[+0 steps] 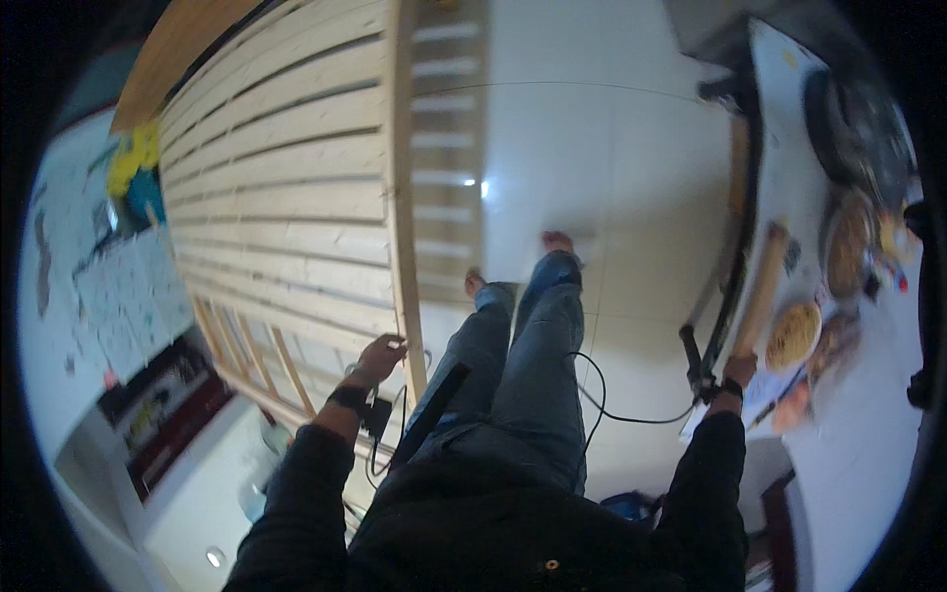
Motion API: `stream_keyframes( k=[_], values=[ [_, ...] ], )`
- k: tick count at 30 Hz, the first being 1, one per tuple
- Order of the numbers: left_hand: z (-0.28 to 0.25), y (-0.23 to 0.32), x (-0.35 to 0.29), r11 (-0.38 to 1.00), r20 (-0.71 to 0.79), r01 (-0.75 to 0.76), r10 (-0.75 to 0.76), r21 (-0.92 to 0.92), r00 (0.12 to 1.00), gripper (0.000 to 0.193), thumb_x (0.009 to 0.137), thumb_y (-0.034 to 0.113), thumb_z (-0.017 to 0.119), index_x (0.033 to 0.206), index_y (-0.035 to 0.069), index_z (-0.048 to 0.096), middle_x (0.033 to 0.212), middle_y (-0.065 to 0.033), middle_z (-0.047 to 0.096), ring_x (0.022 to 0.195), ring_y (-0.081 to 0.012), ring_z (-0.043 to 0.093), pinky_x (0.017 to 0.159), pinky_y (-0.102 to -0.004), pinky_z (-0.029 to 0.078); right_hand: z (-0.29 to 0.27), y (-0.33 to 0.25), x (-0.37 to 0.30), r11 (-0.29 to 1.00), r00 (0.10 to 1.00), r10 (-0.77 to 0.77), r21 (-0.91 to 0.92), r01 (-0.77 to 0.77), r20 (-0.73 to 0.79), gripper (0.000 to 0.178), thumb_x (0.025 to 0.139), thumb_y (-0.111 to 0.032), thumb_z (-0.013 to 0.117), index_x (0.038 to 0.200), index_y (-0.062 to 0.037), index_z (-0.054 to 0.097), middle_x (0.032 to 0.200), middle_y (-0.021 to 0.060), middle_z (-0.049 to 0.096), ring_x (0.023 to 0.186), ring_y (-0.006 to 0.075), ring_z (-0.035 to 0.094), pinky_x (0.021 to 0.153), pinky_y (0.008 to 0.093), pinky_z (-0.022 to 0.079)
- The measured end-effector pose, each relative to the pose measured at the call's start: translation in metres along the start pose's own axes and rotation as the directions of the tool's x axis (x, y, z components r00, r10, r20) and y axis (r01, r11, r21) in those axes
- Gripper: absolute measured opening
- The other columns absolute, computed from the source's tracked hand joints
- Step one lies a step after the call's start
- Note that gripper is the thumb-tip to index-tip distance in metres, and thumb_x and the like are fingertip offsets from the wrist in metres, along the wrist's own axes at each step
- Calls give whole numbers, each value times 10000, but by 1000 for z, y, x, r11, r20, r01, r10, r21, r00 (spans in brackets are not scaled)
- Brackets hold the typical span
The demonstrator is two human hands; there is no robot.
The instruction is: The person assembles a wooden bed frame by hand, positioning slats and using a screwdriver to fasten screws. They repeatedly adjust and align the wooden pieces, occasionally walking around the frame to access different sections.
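A long wooden rod (764, 286) lies on the white table (804, 202) at right, its axis running near to far. I see the right hand (740, 370), the nearer one, at its near end; the left hand (378, 361) is beside the slatted wooden frame (286, 203). I cannot tell whether either grips.

Sleeves (296, 503) are black, jeans (538, 414) blue — dark wristbands (347, 397) trail thin cables (641, 422).

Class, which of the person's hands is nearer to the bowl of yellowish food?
Right. The right hand is just lower-left of the bowl, at the near end of a long wooden piece; the left hand is far across the picture, at the slatted wooden frame's edge.
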State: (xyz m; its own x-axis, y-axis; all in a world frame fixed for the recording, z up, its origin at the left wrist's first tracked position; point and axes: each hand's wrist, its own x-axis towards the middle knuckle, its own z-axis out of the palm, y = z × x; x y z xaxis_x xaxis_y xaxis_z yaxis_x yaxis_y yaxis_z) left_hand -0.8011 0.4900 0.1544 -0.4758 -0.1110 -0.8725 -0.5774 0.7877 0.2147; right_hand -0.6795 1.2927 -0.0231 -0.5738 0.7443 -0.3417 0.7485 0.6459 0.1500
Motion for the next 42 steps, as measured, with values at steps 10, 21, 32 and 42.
stream_keyframes(
  k=[10,21,32,42],
  values=[
    [48,-16,-20,903,171,261,-213,-341,962,394,824,320,619,1122,68,569,936,-128,660,849,-215,636,777,-324,491,-37,-200,-2,875,892,-442,172,452,-95,393,802,-127,579,1176,-21,518,1107,157,580,959,316,578,887,358,440],
    [85,-174,-2,648,-111,360,-568,-671,815,642,784,255,617,1344,124,332,1181,-224,514,1089,-360,515,931,-411,423,-55,-616,-393,224,-130,-891,672,706,434,350,792,-75,582,1140,-43,552,1068,120,611,953,232,602,843,320,474],
    [92,-264,47,643,-148,376,-609,-667,779,667,768,332,602,1367,319,309,1446,-175,192,1223,-408,361,1012,-453,340,109,-711,-619,6,-112,-861,231,973,496,641,747,-309,607,1253,36,419,1166,245,529,1093,364,504,924,469,385],
    [80,-269,37,619,-309,168,-586,-767,749,590,785,381,615,1311,208,410,1357,-210,331,1177,-383,424,971,-440,377,130,-739,-645,283,63,-846,347,894,529,588,859,-503,460,865,73,573,893,294,573,883,434,540,788,476,417]
  ],
)
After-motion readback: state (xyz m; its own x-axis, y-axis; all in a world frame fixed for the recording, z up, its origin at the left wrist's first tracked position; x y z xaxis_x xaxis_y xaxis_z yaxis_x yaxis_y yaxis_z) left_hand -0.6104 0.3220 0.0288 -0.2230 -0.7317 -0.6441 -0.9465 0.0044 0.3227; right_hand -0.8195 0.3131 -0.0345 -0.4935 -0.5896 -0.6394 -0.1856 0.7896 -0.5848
